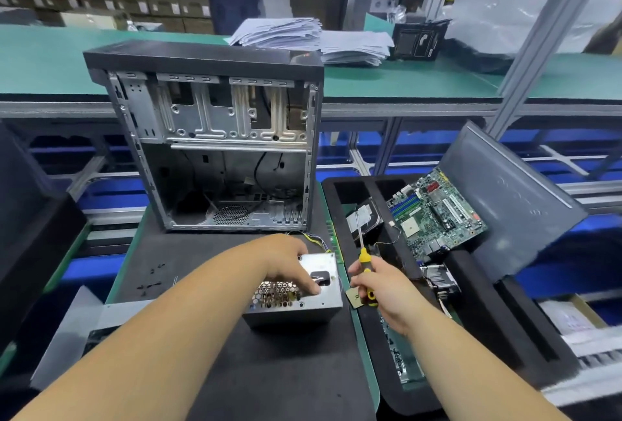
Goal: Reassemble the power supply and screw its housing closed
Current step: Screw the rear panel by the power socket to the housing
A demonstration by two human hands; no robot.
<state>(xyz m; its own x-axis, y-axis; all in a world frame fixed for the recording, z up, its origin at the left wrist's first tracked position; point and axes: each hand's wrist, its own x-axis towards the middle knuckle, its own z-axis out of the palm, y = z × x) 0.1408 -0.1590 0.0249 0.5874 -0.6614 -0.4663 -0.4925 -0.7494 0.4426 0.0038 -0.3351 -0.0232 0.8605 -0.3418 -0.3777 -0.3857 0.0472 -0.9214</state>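
The silver power supply (304,307) lies on the black mat, its honeycomb grille and black socket facing up. My left hand (289,260) rests on top of it with fingers curled over the grille, holding it down. Just to the right, my right hand (382,287) grips a yellow-and-black screwdriver (365,272), its metal shaft pointing up and away, clear of the housing. Yellow and black wires (318,240) trail from the far side of the power supply. A few small black screws (151,277) lie on the mat to the left.
An empty open PC case (215,137) stands upright behind the power supply. To the right, a black foam tray (478,302) holds a green motherboard (437,212), a hard drive (363,218) and a small fan part. A grey side panel (511,198) leans at the right.
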